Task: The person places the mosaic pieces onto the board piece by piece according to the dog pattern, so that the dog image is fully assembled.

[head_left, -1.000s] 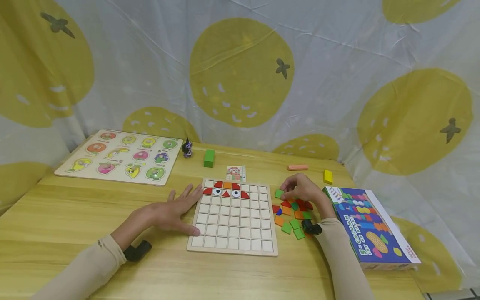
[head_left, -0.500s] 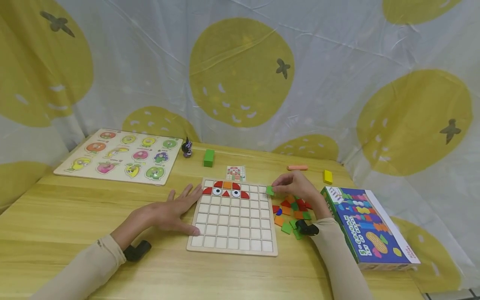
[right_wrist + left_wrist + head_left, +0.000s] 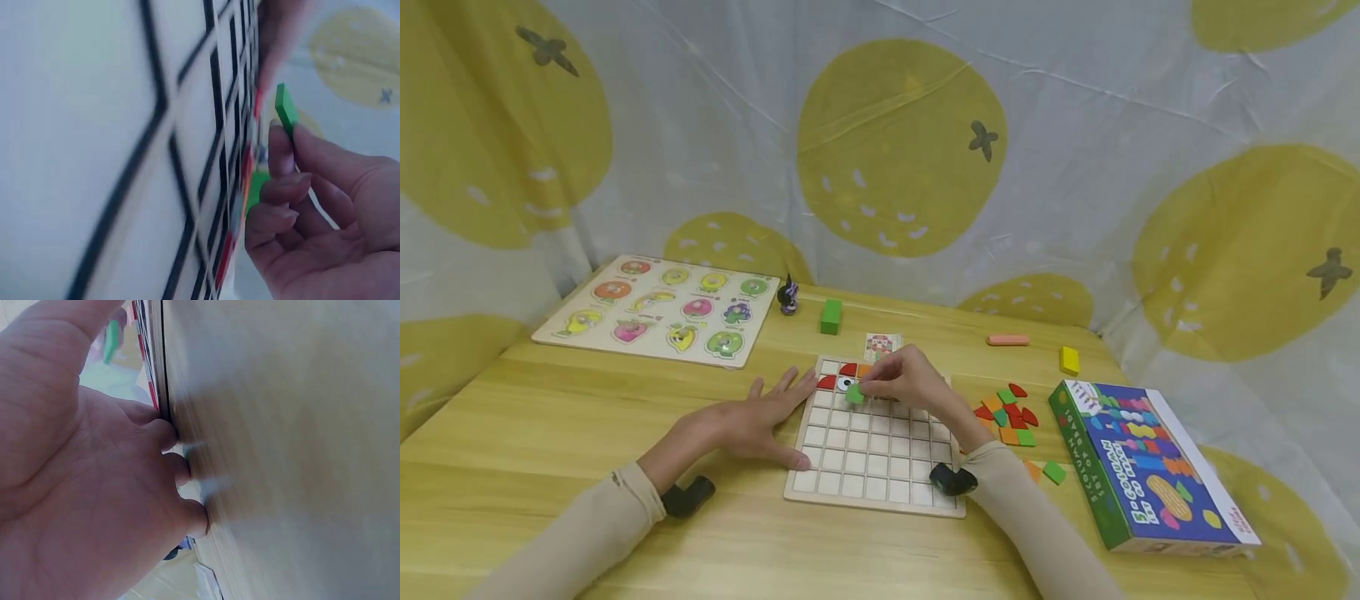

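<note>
1 thin green square point(image 3: 854, 394) is pinched in the air over a pale wood board point(image 3: 876, 461). The board lies flat, with red bits point(image 3: 826, 382) near its far edge.

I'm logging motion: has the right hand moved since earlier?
Yes, the right hand has moved left, from beyond the right edge of the grid board to over its upper part.

You wear a long, close-fitting beige left sleeve point(image 3: 583, 521) with a small dark mark point(image 3: 616, 478) near its cuff, and a matching beige right sleeve point(image 3: 1033, 517). By the cuffs sit a stubby, bent black left wrist device point(image 3: 688, 497) and a similar right wrist device point(image 3: 953, 480); your left hand point(image 3: 748, 427) and right hand point(image 3: 910, 381) are bare
</note>
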Motion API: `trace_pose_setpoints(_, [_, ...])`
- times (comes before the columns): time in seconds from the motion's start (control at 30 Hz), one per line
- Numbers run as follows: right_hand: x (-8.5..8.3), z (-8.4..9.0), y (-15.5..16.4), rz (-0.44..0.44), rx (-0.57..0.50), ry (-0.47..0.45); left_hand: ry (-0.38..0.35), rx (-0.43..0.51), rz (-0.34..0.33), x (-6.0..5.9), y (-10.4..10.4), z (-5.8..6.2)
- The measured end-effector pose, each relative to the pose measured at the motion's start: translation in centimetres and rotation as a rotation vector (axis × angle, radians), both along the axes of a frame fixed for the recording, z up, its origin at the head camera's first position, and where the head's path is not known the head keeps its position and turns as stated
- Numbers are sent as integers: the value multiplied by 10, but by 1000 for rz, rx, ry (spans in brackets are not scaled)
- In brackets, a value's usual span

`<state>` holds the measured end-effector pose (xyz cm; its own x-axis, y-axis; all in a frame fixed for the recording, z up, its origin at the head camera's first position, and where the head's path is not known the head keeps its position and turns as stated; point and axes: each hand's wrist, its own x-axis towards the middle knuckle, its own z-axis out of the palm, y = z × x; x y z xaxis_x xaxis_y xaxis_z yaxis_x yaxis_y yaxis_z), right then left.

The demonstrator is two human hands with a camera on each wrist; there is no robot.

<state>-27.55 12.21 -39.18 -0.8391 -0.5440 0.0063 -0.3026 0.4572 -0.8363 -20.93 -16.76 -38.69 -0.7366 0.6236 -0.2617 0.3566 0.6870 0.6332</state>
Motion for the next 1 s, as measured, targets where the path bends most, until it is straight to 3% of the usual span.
trace_pose_setpoints(0.17, [1, -1, -36, 9, 84, 64, -8, 5, -5, 0, -2, -1])
trace_pose_setpoints(0.37, [1, 1, -54, -42, 119, 78, -4, 11, -8, -1, -2, 0])
trace_pose_setpoints(1.0, [3, 6, -37, 61, 104, 111, -3, -2, -17, -1, 0, 1])
